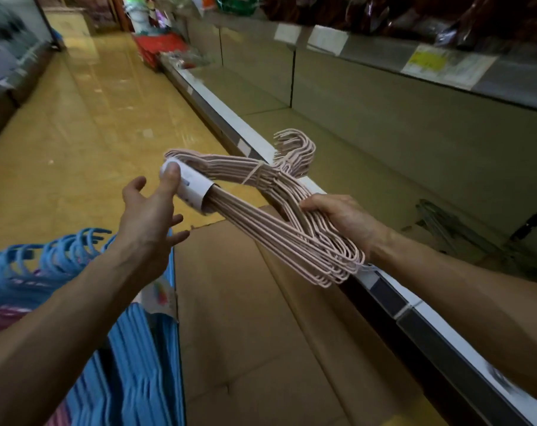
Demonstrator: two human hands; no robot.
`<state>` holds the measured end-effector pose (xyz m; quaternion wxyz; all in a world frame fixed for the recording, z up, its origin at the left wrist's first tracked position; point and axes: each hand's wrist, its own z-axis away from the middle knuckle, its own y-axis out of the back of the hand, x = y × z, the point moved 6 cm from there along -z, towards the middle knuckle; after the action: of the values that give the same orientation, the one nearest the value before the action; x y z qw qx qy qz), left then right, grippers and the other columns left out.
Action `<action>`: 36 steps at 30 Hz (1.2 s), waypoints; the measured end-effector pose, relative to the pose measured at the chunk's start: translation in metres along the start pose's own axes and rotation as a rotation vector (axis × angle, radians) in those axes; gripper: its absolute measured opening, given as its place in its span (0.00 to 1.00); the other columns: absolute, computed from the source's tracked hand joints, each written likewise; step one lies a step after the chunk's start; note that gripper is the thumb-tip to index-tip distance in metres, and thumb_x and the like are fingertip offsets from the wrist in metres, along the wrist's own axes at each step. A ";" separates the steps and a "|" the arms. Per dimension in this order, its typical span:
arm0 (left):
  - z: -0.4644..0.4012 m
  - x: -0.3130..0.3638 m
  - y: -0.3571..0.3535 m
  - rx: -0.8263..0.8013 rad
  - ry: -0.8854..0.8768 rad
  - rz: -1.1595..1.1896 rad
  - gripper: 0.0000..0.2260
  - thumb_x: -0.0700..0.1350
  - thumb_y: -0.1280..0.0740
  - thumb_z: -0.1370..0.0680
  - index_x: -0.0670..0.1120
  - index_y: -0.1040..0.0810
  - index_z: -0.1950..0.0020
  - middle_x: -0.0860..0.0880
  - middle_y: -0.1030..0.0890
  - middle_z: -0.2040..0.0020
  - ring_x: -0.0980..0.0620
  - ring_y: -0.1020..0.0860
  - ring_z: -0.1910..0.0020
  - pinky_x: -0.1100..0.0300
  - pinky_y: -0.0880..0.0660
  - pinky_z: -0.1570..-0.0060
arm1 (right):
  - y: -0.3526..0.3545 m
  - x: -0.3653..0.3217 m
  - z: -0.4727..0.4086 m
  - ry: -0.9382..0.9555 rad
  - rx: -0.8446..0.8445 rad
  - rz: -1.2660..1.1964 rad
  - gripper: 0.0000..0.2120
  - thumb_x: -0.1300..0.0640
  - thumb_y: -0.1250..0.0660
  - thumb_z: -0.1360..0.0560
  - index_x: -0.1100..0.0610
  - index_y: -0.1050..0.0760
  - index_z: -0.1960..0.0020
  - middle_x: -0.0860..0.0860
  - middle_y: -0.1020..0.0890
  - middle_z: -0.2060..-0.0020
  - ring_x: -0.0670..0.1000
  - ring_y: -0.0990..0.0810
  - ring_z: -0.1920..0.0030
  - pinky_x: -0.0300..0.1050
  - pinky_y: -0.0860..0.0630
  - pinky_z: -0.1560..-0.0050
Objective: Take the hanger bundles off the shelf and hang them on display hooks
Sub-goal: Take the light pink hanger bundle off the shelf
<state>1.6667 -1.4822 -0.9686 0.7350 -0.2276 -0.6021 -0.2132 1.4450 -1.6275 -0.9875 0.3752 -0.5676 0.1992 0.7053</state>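
Your right hand [338, 216] is clenched around one shoulder end of the bundle of pale pink wire hangers [270, 210], which is held in the air above the front edge of the grey metal shelf [384, 167] and over the flattened brown cardboard [245, 302] on the floor. Your left hand [152, 207] is released, fingers spread, with one fingertip touching the white paper sleeve [193, 187] wrapped around the bundle's straight bars. Expect the bundle to handle as a light but awkward load: the individual wires are thin and springy, and the coating looks smooth, so the stack can fan out or slide within a loose grip. A thin tie [255, 175] of the same colour binds the necks just below the cluster of hooks [298, 149], which points away from you. Take hold close to that tie or at the sleeve, where the wires are kept together, and support both ends when you turn the hooks toward a display peg. Some print on the sleeve is visible but too blurred to read; the yellow-and-white shelf label [445, 67] on the upper ledge is equally illegible. A stack of blue hangers [45, 259] lies at your lower left.
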 end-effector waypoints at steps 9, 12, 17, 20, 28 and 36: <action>0.001 0.013 0.032 0.067 0.106 0.190 0.31 0.58 0.32 0.22 0.49 0.38 0.24 0.42 0.26 0.35 0.40 0.21 0.44 0.37 0.19 0.59 | -0.045 0.006 0.005 0.014 -0.156 -0.044 0.13 0.61 0.32 0.24 0.70 0.21 0.44 0.67 0.16 0.56 0.57 0.17 0.65 0.44 0.18 0.63; 0.007 0.013 0.028 0.016 0.128 0.170 0.29 0.56 0.31 0.22 0.46 0.35 0.26 0.41 0.25 0.38 0.41 0.21 0.47 0.42 0.19 0.64 | -0.057 0.002 0.009 0.032 -0.196 -0.080 0.10 0.62 0.33 0.22 0.67 0.21 0.45 0.65 0.17 0.57 0.54 0.18 0.69 0.41 0.19 0.70; 0.013 0.014 0.027 0.016 0.117 0.145 0.22 0.46 0.34 0.20 0.48 0.36 0.28 0.43 0.25 0.45 0.41 0.21 0.50 0.38 0.19 0.58 | -0.076 -0.003 0.011 0.050 -0.233 -0.093 0.10 0.57 0.28 0.26 0.60 0.20 0.47 0.63 0.19 0.55 0.57 0.21 0.63 0.46 0.19 0.63; 0.015 0.015 0.034 0.022 0.069 0.135 0.19 0.43 0.36 0.20 0.46 0.34 0.30 0.42 0.24 0.44 0.45 0.21 0.54 0.50 0.21 0.61 | -0.089 -0.005 0.009 0.007 -0.296 -0.145 0.23 0.51 0.23 0.30 0.59 0.24 0.39 0.59 0.20 0.51 0.53 0.21 0.61 0.46 0.21 0.63; 0.023 0.030 0.034 -0.038 -0.041 0.048 0.07 0.40 0.37 0.19 0.44 0.32 0.42 0.43 0.27 0.56 0.44 0.25 0.61 0.48 0.27 0.59 | -0.122 -0.004 0.030 -0.169 -0.595 -0.272 0.21 0.43 0.29 0.28 0.58 0.27 0.46 0.53 0.23 0.60 0.50 0.24 0.66 0.45 0.22 0.64; 0.028 0.036 0.032 -0.136 -0.071 -0.108 0.13 0.43 0.34 0.20 0.42 0.30 0.38 0.42 0.24 0.53 0.43 0.22 0.59 0.52 0.23 0.65 | -0.130 -0.010 0.036 -0.079 -0.552 -0.192 0.10 0.50 0.23 0.31 0.54 0.21 0.62 0.50 0.25 0.65 0.49 0.23 0.67 0.53 0.20 0.54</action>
<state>1.6705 -1.4413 -0.9307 0.6837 -0.2516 -0.6232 -0.2846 1.5200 -1.5218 -0.9492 0.2791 -0.6364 -0.0698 0.7157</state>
